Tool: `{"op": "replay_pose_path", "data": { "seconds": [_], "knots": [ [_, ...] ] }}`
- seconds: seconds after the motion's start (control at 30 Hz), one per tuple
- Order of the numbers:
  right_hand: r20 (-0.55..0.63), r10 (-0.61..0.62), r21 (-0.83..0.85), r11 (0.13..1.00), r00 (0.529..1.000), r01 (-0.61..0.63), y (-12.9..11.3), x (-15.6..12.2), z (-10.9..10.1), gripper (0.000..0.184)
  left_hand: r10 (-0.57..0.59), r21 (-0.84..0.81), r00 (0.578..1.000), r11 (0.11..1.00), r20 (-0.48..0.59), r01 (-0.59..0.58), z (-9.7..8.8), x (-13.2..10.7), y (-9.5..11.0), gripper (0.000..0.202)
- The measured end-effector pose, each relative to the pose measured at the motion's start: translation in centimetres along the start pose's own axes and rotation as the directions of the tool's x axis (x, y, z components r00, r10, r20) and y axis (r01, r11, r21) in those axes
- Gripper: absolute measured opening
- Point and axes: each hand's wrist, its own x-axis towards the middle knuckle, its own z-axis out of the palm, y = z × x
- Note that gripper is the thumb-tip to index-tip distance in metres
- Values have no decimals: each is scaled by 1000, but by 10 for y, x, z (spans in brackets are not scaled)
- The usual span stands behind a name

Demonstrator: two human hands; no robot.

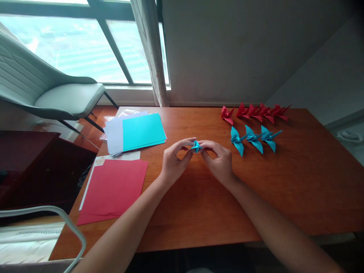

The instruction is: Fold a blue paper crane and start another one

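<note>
Between my two hands is a small blue folded paper crane (196, 146), held above the middle of the wooden table. My left hand (176, 159) pinches its left side between thumb and forefinger. On the other side, my right hand (216, 158) pinches the crane's right side in the same way. The fingers partly cover its wings. Right of my hands, a row of 3 blue paper cranes (237, 140) stands on the table. Behind them is a row of several red paper cranes (227, 115).
Blue paper sheets (143, 131) lie over white sheets (113, 134) at the table's back left. Nearer me are red paper sheets (113, 187). The wooden table (298, 182) reaches the wall. A grey chair (68, 98) stands by the window, and a white curved rail (68, 220) is at lower left.
</note>
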Motion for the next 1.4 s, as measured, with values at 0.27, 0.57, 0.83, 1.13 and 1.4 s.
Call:
{"op": "replay_pose_path", "data": {
  "seconds": [0.27,0.57,0.83,1.13,1.4],
  "knots": [
    [-10,-12,0,1000,1000,12,3,0,0,10,39,60,999,997,21,-40,-2,0,-3,15],
    [-18,-15,-8,1000,1000,15,0,0,1,10,33,41,999,999,16,-34,-2,0,0,16],
    [-22,-42,-12,999,999,42,2,0,0,11,21,7,999,1000,47,-22,-4,2,0,18],
    [-20,-61,-20,998,998,60,0,1,-1,12,34,-29,999,999,33,-33,-7,4,-7,16],
    [-23,-41,-33,999,999,41,1,0,-1,10,129,-6,991,992,32,-129,-7,5,-1,12]
  ]
}}
